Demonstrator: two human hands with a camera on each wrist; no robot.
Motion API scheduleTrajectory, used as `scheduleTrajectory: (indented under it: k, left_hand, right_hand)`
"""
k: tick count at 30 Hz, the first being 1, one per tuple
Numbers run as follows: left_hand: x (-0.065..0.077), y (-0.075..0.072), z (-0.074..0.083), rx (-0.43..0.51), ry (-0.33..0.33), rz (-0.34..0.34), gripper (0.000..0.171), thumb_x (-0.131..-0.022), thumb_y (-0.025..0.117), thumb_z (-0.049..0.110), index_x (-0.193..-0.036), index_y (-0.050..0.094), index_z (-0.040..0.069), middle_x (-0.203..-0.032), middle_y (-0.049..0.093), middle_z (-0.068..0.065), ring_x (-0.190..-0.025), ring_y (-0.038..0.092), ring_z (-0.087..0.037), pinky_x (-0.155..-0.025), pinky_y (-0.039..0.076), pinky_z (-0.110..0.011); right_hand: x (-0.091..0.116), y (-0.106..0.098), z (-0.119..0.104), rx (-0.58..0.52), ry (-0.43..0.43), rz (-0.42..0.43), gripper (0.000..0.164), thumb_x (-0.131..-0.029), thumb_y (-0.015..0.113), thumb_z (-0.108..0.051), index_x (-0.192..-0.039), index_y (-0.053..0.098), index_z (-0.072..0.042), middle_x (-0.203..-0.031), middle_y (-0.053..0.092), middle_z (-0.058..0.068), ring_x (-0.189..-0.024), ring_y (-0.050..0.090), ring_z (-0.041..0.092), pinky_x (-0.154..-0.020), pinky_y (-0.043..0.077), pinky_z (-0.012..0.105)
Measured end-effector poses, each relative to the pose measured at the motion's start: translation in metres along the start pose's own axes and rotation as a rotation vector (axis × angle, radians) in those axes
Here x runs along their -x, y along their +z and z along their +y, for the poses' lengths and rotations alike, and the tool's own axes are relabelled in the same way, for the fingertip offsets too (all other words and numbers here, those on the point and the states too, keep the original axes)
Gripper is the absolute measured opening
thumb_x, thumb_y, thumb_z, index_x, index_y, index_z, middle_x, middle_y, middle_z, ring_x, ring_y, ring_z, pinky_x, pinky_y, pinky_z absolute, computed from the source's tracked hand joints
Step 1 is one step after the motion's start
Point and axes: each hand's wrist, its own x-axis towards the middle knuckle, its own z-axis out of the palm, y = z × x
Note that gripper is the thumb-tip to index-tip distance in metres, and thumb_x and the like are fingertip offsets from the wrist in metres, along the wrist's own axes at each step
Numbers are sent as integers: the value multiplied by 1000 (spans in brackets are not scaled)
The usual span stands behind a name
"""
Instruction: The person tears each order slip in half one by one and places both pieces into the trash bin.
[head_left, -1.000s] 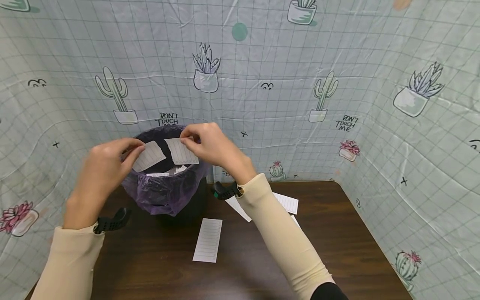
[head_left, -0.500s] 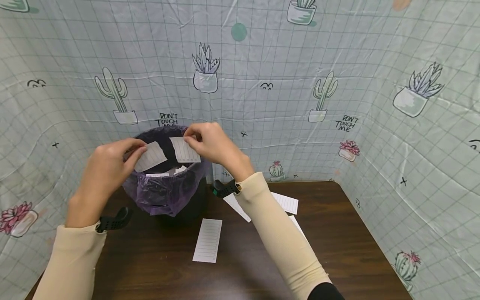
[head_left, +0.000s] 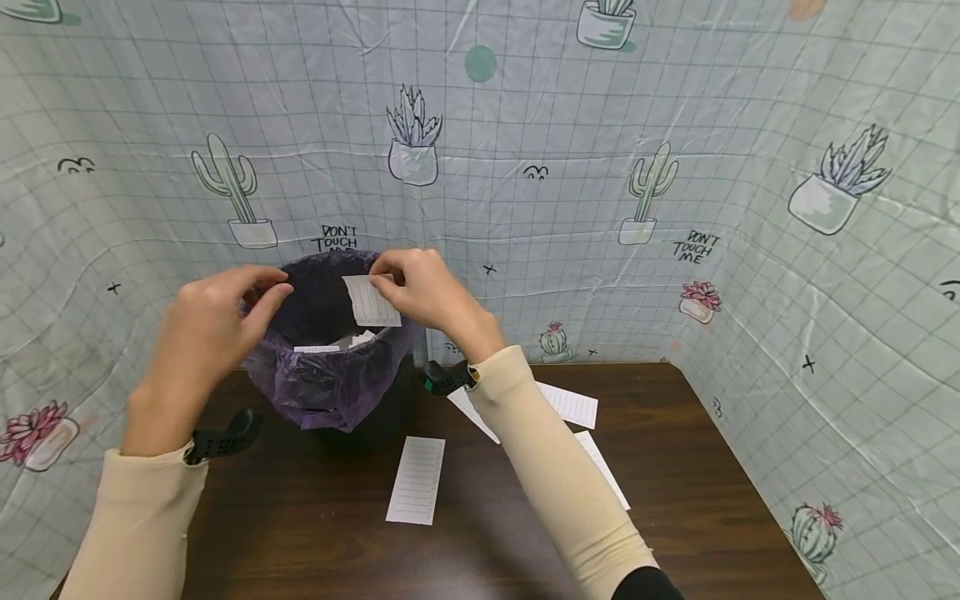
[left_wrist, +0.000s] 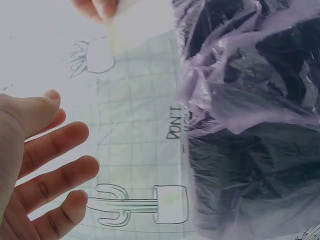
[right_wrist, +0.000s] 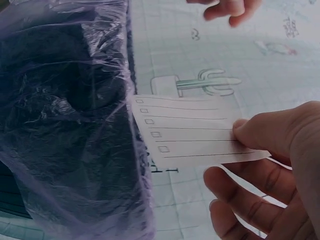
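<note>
My right hand (head_left: 420, 287) pinches a torn piece of lined checklist paper (head_left: 373, 302) between thumb and fingertips, over the right side of a trash can's opening. Small checkboxes along one edge of it show in the right wrist view. Across the opening, my left hand (head_left: 221, 321) is at the left rim with nothing between its fingers. Its fingers (left_wrist: 55, 145) are apart and loosely bent in the left wrist view. Below both hands is the dark trash can (head_left: 382, 417), lined with a purple plastic bag (head_left: 322, 387). White paper scraps (head_left: 360, 339) show inside it.
A whole lined slip (head_left: 416, 481) lies on the dark wooden table (head_left: 300, 533) in front of the can. Several more slips (head_left: 573, 406) lie to the right, partly hidden by my right sleeve. A cactus-print cloth (head_left: 525, 125) stands behind and at both sides.
The left hand has let go of its torn paper piece, which is gone from view over the can. The right hand has shifted slightly right, still holding its piece.
</note>
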Motion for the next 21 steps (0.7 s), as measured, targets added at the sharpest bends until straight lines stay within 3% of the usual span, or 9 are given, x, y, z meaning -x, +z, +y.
scheduleTrajectory:
  k: [6,14,21]
  left_hand:
    - [1,-5,5,-14,25,11,16,-93,76,7,-108,75,2,-89,74,-14,-65,54,-23,-60,40,-38]
    - [8,-6,15,-7,47,5,19,-92,77,11,-109,75,2,-97,77,-16,-72,65,-30,-65,52,-48]
    - [15,0,17,5,64,5,21,-89,80,9,-108,76,3,-95,77,-15,-68,64,-29,-62,52,-49]
  right_hand:
    - [-2,6,4,-15,6,21,21,-105,60,-18,-116,74,-8,-102,75,5,-75,59,13,-68,46,21]
    - [-4,14,7,-41,-5,77,20,-104,61,-15,-117,74,-7,-107,76,6,-78,60,14,-69,45,20]
    - [-6,20,8,-38,3,74,21,-105,59,-16,-119,73,-8,-104,74,6,-75,57,15,-68,43,21]
